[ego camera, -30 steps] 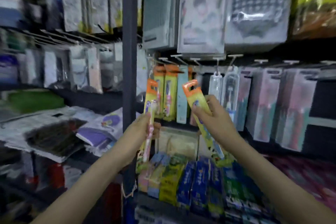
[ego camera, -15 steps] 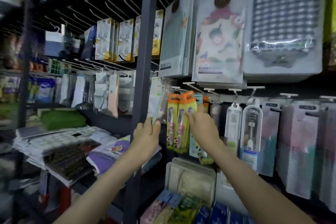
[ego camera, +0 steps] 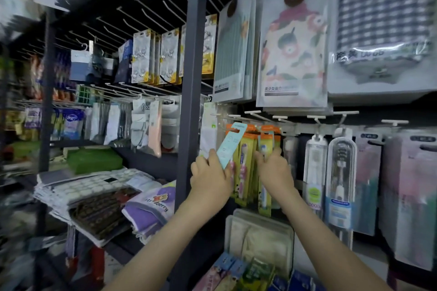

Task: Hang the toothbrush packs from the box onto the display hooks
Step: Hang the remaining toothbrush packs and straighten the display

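**Head view, shop display rack.** The left grip [ego camera: 210, 176], a bare hand, is closed on the blue pack [ego camera: 231, 145], with the thumb across its lower end. The pack tilts up and to the right, plain side to the camera. Its punched top sits just in front of the orange headers of the hung packs [ego camera: 246, 168] and just below the hooks [ego camera: 254, 113], free of them.

The right grip [ego camera: 275, 171], also a bare hand, has its fingers curled onto the orange pack [ego camera: 264, 143]. This pack hangs upright just right of the hung packs, its header level with theirs at the hook row. Whether a hook passes through its hole cannot be told. Its lower end shows below the wrist.

Both forearms rise from the bottom edge, and the two grips are near each other but apart.

A dark post [ego camera: 192, 78] stands just left of the left grip. Clear cases [ego camera: 340, 172] holding brushes hang to the right of the orange pack. Large flat cloth packs [ego camera: 293, 54] hang on the row above. A pale tub [ego camera: 260, 231] sits below the hung packs. Folded textiles [ego camera: 94, 196] lie on the shelf left of the post.
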Demonstrator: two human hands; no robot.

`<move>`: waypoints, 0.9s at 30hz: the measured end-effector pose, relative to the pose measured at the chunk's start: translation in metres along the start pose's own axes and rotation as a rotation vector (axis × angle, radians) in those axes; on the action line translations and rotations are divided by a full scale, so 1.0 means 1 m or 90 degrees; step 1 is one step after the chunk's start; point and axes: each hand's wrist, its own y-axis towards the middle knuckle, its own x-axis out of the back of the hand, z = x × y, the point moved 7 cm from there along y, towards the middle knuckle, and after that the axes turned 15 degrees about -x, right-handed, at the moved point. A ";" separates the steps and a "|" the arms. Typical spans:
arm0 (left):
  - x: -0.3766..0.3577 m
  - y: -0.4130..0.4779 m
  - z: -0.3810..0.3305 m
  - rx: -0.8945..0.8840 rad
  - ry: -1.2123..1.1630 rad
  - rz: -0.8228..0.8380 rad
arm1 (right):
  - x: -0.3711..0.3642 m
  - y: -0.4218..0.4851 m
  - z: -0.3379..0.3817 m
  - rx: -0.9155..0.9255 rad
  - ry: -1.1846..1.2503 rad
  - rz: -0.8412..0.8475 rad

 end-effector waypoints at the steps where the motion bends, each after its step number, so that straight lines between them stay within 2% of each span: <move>1: 0.001 0.002 -0.005 -0.010 0.045 -0.023 | 0.005 -0.005 0.002 0.032 0.027 -0.016; 3: 0.004 0.004 -0.021 -0.054 0.058 -0.076 | 0.016 -0.023 0.010 0.120 0.148 -0.035; 4: 0.002 0.007 -0.028 -0.081 0.059 -0.104 | 0.018 -0.031 0.014 0.151 0.226 -0.009; 6: -0.008 0.012 -0.038 -0.127 0.083 -0.128 | 0.011 -0.040 0.019 0.151 0.349 0.127; 7: -0.014 0.013 -0.043 -0.145 0.077 -0.091 | 0.006 -0.041 0.018 0.122 0.393 0.190; 8: -0.018 0.012 -0.049 -0.165 0.082 -0.059 | 0.004 -0.038 0.017 0.096 0.411 0.205; 10: -0.027 0.009 -0.057 -0.214 0.054 -0.001 | 0.009 -0.028 0.009 0.060 0.392 0.142; 11: -0.034 0.008 -0.058 -0.223 0.044 0.063 | 0.012 -0.024 0.005 0.048 0.377 0.113; 13: -0.033 0.006 -0.051 -0.234 0.049 0.072 | 0.016 -0.020 0.001 0.051 0.331 0.096; 20: 0.021 0.002 0.000 -0.236 0.162 -0.210 | 0.011 -0.010 0.009 0.065 0.235 0.081; 23: 0.030 0.001 0.022 -0.237 0.199 -0.233 | 0.003 -0.002 0.016 0.055 0.169 0.071; 27: 0.021 -0.003 0.043 -0.261 0.197 -0.185 | -0.009 0.007 0.016 0.016 0.113 0.067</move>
